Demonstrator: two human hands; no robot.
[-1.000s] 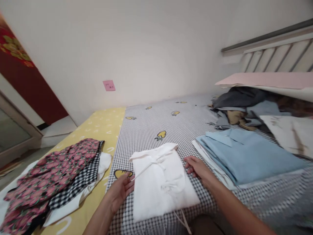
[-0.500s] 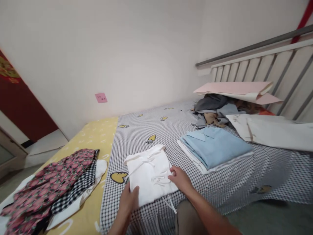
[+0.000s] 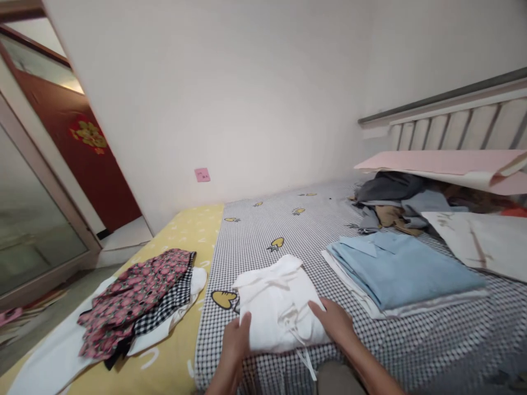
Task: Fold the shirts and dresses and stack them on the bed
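Left hand (image 3: pixel 236 346) open, touching folded white garment (image 3: pixel 280 307) | right hand (image 3: pixel 334 322) open on its edge | no grip

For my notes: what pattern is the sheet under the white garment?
The sheet is black-and-white check with yellow carrots; head view.

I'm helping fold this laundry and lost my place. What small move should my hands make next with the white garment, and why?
Probably tuck the loose tie back onto the white garment. Your right hand rests on the garment close to it, and the tie trails over the near edge onto the checked sheet, so it might snag if the garment is moved.
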